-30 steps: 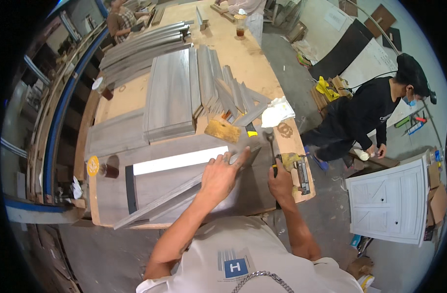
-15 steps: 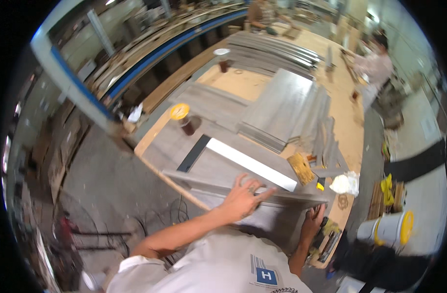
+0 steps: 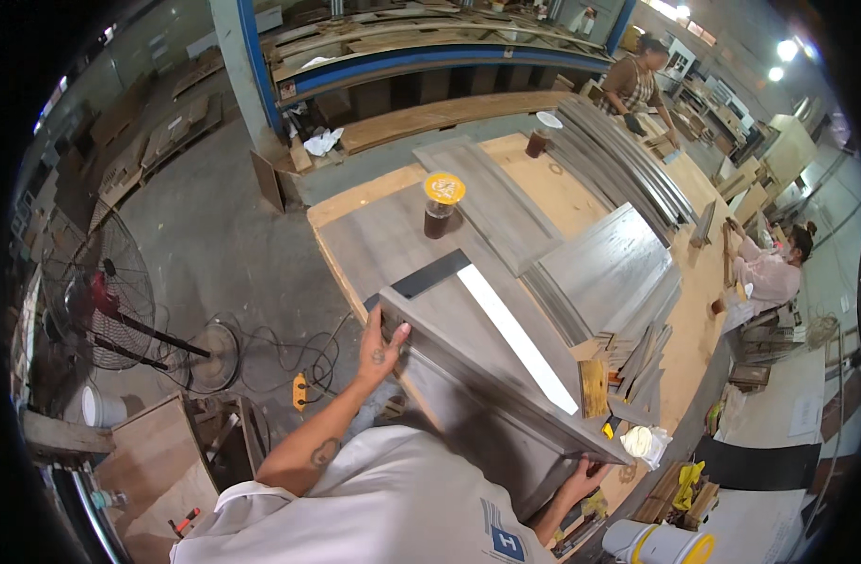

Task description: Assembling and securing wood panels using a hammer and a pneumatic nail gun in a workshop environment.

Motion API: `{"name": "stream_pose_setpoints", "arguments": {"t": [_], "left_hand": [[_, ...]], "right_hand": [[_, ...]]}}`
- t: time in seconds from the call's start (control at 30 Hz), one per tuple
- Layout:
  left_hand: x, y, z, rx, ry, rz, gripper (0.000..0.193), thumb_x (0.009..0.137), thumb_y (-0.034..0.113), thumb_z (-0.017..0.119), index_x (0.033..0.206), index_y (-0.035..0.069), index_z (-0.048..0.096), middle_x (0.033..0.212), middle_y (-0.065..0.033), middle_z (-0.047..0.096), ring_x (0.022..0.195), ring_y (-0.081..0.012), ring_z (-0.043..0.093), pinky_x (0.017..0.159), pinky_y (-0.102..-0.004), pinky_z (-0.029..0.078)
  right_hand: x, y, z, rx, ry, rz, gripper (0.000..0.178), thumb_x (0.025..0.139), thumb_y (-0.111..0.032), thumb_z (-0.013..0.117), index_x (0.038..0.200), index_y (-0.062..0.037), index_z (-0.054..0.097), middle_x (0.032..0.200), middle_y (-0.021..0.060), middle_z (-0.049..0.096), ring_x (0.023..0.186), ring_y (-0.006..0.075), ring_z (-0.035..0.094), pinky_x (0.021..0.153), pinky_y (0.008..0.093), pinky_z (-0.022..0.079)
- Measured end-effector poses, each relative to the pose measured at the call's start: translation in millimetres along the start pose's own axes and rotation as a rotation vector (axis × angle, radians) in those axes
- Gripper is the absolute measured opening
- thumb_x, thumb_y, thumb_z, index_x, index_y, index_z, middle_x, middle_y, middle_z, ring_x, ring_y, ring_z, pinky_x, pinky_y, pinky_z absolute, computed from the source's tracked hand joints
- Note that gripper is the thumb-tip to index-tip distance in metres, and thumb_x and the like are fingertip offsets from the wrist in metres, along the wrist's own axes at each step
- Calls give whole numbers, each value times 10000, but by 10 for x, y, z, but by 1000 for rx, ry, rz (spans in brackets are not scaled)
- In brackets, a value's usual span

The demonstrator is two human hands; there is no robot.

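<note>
A long grey-brown wooden panel [image 3: 487,393] with a raised edge is tilted up along the near side of the table. My left hand [image 3: 381,346] is closed around its left end, thumb on the near side. At its right end, my right hand [image 3: 583,479] grips the lower corner, its fingers partly hidden by the wood. Just beyond the panel, a large L-shaped square with a black arm [image 3: 432,274] and a pale metal blade [image 3: 517,338] lies flat on grey wood.
Grey boards [image 3: 600,258] and a lidded drink cup [image 3: 438,218] are on the table [image 3: 341,273]. Near my right hand are a yellowish block [image 3: 593,388] and white wrapping [image 3: 647,444]. A fan [image 3: 106,291] and cables stand left. Two people work at the far side.
My left hand has gone from the middle of the panel to its left end and closed on it. My right hand stays at the right end. The view has turned.
</note>
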State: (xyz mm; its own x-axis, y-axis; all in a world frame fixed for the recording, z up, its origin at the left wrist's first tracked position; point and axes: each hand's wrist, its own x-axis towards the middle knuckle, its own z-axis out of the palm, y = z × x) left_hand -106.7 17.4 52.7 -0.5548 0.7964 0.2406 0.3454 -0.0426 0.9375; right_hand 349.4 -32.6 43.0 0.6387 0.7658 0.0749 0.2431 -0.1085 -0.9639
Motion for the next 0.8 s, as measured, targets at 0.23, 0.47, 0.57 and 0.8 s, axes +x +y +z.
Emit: {"name": "stream_pose_setpoints", "arguments": {"t": [0.23,0.47,0.57,0.8], "left_hand": [[612,159,393,392,-204,-63,584,838,382,746,1229,-22,591,1114,-275,638,1067,-438,573,934,-501,448],[736,-303,762,591,-512,-53,439,829,254,730,1057,-97,597,1016,-314,649,977,-463,615,879,-537,471],[629,-140,854,586,-489,53,503,836,239,711,1157,-104,533,1027,-330,636,974,-473,607,886,-537,462],[412,-450,715,754,-480,103,809,837,269,690,1468,-60,305,1365,-299,429,1209,-479,446,1024,-573,341]], "right_hand": [[-224,-19,-188,-321,-7,84,655,848,-338,775,1278,111,568,1229,266,643,1114,353,622,990,396,460],[-654,321,-197,-750,78,319,638,794,-360,791,1160,136,631,1167,312,652,1110,445,611,964,473,460],[-689,80,-185,-902,-102,421,628,774,-321,806,1189,115,624,1159,302,646,1105,451,608,973,461,473],[-1073,350,61,-722,74,196,747,757,-161,814,1388,61,483,1355,276,548,1282,427,500,1096,454,387]]}}
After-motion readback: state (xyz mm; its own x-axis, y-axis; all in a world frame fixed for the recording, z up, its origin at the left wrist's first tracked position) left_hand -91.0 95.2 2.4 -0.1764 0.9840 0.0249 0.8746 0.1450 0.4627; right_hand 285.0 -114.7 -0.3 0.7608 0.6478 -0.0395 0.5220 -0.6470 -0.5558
